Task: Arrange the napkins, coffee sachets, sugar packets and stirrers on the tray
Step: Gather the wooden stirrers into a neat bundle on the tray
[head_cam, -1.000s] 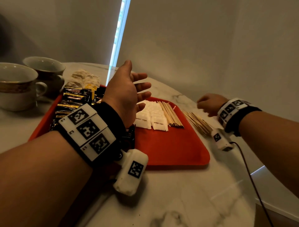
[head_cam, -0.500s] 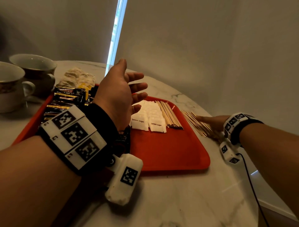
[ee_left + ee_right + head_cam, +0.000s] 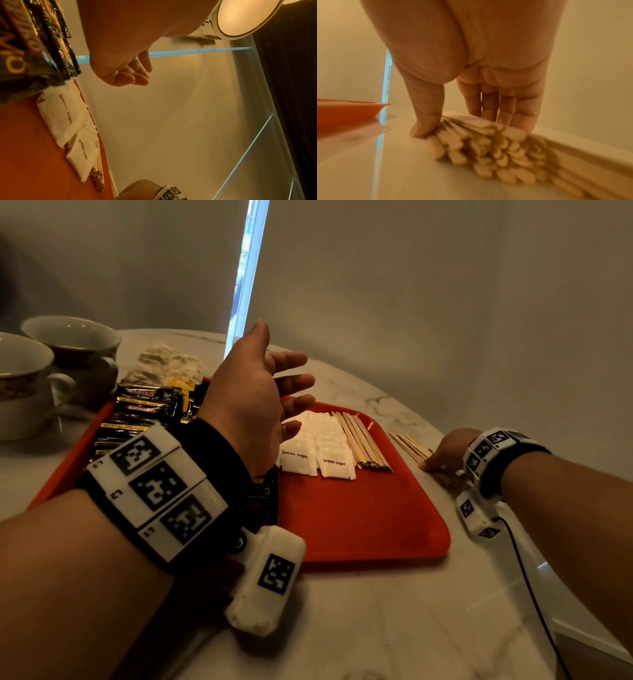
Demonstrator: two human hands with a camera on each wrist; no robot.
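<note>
Down on the marble table, the right hand is set over a loose pile of wooden stirrers lying just off the right edge of the red tray. The thumb presses one side of the pile and the fingers come down on the other, so the hand pinches the pile between them. The left hand hangs above the middle of the tray with its fingers spread and relaxed, holding nothing. On the tray, another row of stirrers lies beside the white sugar packets, with the black coffee sachets at the left end. Crumpled napkins sit at the tray's far edge. Two cups stand on the table to the left of the tray.
</note>
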